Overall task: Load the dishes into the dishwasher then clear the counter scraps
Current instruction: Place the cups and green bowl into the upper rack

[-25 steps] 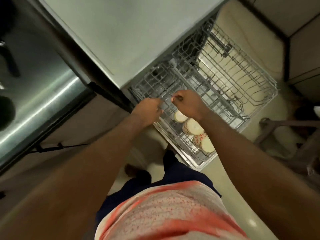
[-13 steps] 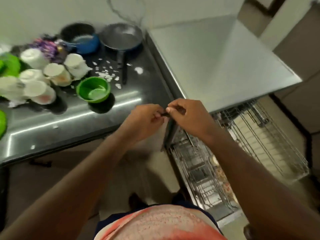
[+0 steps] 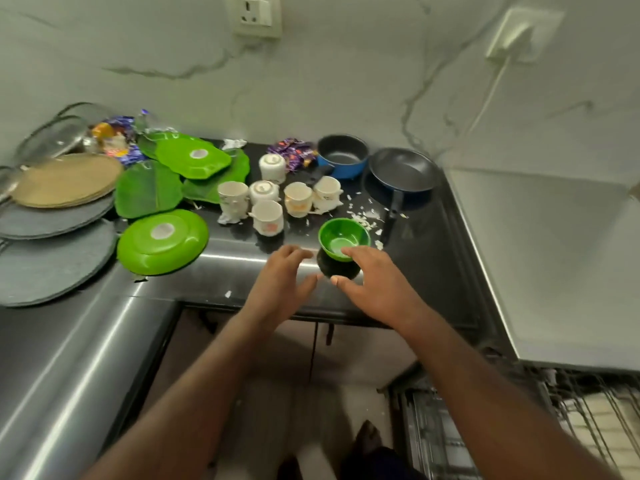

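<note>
The green bowl (image 3: 343, 237) stood upright near the front edge of the dark counter (image 3: 433, 271). The right hand (image 3: 375, 284) was spread open over its near rim; contact could not be confirmed. The left hand (image 3: 278, 284) hovered just beside the bowl on the left, fingers apart and empty. White scraps (image 3: 363, 216) lay behind the bowl. Six white cups (image 3: 266, 216) stood clustered to the rear left. A frying pan (image 3: 403, 174) and a blue saucepan (image 3: 343, 157) sat near the wall. Green plates (image 3: 162, 240) lay further left. The dishwasher rack (image 3: 588, 417) was pulled out at lower right.
</note>
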